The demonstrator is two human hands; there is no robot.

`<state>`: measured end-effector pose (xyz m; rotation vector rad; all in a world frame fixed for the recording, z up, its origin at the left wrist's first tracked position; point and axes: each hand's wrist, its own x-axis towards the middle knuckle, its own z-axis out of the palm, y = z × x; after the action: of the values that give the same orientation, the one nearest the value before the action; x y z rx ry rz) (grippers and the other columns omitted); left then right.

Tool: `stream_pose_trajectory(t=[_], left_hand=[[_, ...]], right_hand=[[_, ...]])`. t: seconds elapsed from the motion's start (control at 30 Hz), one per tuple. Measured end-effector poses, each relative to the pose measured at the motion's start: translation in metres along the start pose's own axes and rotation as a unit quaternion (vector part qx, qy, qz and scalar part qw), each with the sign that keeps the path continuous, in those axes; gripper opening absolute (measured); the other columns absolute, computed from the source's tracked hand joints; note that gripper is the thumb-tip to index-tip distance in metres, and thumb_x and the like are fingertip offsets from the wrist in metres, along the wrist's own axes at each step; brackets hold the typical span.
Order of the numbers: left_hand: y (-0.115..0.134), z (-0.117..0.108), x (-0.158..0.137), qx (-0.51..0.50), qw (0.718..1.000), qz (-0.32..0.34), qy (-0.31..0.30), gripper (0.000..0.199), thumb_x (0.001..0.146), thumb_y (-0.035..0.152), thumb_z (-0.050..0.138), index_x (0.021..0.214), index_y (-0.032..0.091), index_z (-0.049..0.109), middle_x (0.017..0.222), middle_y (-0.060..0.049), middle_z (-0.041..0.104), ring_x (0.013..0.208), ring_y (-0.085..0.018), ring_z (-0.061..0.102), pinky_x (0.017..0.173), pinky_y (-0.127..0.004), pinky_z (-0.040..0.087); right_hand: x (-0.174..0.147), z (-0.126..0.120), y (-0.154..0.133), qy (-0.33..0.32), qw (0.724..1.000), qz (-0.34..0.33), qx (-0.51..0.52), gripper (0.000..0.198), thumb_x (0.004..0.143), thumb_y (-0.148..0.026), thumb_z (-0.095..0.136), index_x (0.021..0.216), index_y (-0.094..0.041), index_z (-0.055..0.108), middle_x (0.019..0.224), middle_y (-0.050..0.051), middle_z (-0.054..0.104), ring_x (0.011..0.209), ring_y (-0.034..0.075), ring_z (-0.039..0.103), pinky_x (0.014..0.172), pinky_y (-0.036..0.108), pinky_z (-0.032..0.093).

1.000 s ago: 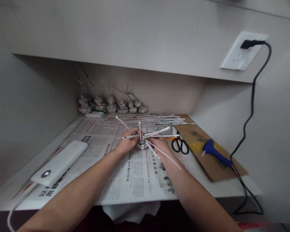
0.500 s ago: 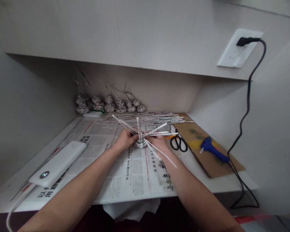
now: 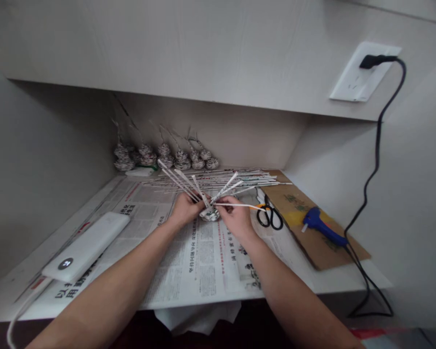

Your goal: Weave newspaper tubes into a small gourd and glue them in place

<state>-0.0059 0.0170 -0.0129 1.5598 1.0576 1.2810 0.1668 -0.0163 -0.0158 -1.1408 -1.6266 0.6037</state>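
Head view. I have both hands together at one woven piece point(image 3: 210, 214), low over the newspaper point(image 3: 174, 271); contact beneath it is unclear. My left hand point(image 3: 185, 209) is clamped on its left side, though the fingertips are hidden behind the sticks and weave. My right hand point(image 3: 236, 216) is clamped on its right side; whether it also pinches the pale strip point(image 3: 240, 204) running out over its fingers, I cannot tell. Upright paper sticks point(image 3: 199, 190) fan up and outward between my hands; their lower ends disappear into the weave, and crossing makes the count uncertain.

Right of my grip: black-handled scissors point(image 3: 269, 208), blades hard to make out; farther right, a blue glue gun point(image 3: 325, 230) on cardboard point(image 3: 310, 249). Its black cord point(image 3: 378, 145) climbs to a wall socket point(image 3: 352, 87). Beyond my grip: a layer of loose paper rods point(image 3: 263, 180), partly masked by the upright sticks, then a row of gourd-shaped pieces point(image 3: 181, 160), dim and overlapping at its left end. Left of my grip and nearer me: a white power bank point(image 3: 94, 245), display illegible, its white cable point(image 3: 23, 303) cut off at the bottom edge. Both forearms are cropped there too.
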Motion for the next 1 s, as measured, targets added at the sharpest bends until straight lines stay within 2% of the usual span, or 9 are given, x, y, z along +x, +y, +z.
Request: stream_pose_trajectory(t=[0.1,0.17,0.27,0.43,0.67,0.8,1.0], left_hand=[[-0.003,0.0,0.001,-0.021,1.0,-0.003,-0.006,0.023,0.059,0.031,0.077,0.073,0.013,0.072,0.071,-0.008,0.072,0.066,-0.021,0.065,0.064,-0.031,0.052],[-0.005,0.001,0.001,-0.026,1.0,-0.002,-0.007,0.022,0.058,0.031,0.077,0.07,0.013,0.071,0.07,-0.008,0.071,0.066,-0.02,0.065,0.065,-0.031,0.052],[-0.004,0.002,0.0,-0.015,1.0,0.01,-0.015,0.021,0.059,0.03,0.077,0.071,0.013,0.071,0.072,-0.008,0.072,0.067,-0.021,0.065,0.066,-0.031,0.052],[0.001,0.001,-0.002,0.035,0.999,0.021,-0.018,0.022,0.066,0.033,0.074,0.078,0.014,0.072,0.073,-0.009,0.072,0.07,-0.022,0.066,0.064,-0.032,0.052],[0.0,0.0,0.0,0.046,0.997,0.044,-0.037,0.022,0.066,0.033,0.074,0.077,0.014,0.071,0.075,-0.009,0.072,0.068,-0.021,0.065,0.063,-0.03,0.052],[-0.001,0.0,-0.002,0.072,0.995,0.059,-0.046,0.023,0.07,0.033,0.072,0.082,0.014,0.071,0.078,-0.008,0.072,0.071,-0.02,0.066,0.066,-0.029,0.052],[0.005,0.003,-0.006,0.089,0.992,0.07,-0.061,0.022,0.072,0.034,0.071,0.083,0.014,0.07,0.078,-0.007,0.073,0.072,-0.02,0.066,0.067,-0.03,0.052]], right_hand=[[-0.001,-0.003,-0.004,-0.019,0.996,-0.082,-0.042,0.016,0.084,-0.025,0.057,0.093,-0.023,0.07,0.092,0.004,0.071,0.086,0.018,0.064,0.078,0.029,0.046],[-0.002,-0.004,-0.006,-0.032,0.993,-0.1,-0.06,0.017,0.085,-0.023,0.056,0.092,-0.024,0.071,0.093,0.004,0.071,0.089,0.019,0.064,0.081,0.029,0.046],[-0.002,-0.004,-0.008,-0.029,0.995,-0.073,-0.057,0.017,0.085,-0.025,0.054,0.092,-0.024,0.07,0.091,0.004,0.072,0.084,0.019,0.065,0.077,0.029,0.047],[-0.001,0.001,-0.002,0.005,1.0,0.012,-0.018,0.009,0.081,-0.025,0.055,0.083,-0.022,0.063,0.074,0.001,0.068,0.067,0.017,0.062,0.063,0.026,0.045],[0.004,0.008,0.014,-0.005,0.99,0.091,0.108,0.009,0.078,-0.031,0.057,0.077,-0.022,0.055,0.064,-0.004,0.058,0.054,0.012,0.053,0.052,0.023,0.041],[0.004,0.008,0.012,0.006,0.992,0.077,0.097,0.008,0.077,-0.028,0.058,0.077,-0.021,0.056,0.067,-0.003,0.061,0.057,0.013,0.057,0.054,0.023,0.044],[0.0,0.003,0.003,0.02,1.0,0.016,-0.009,0.011,0.079,-0.024,0.058,0.086,-0.02,0.065,0.077,0.002,0.07,0.069,0.017,0.064,0.068,0.028,0.05]])
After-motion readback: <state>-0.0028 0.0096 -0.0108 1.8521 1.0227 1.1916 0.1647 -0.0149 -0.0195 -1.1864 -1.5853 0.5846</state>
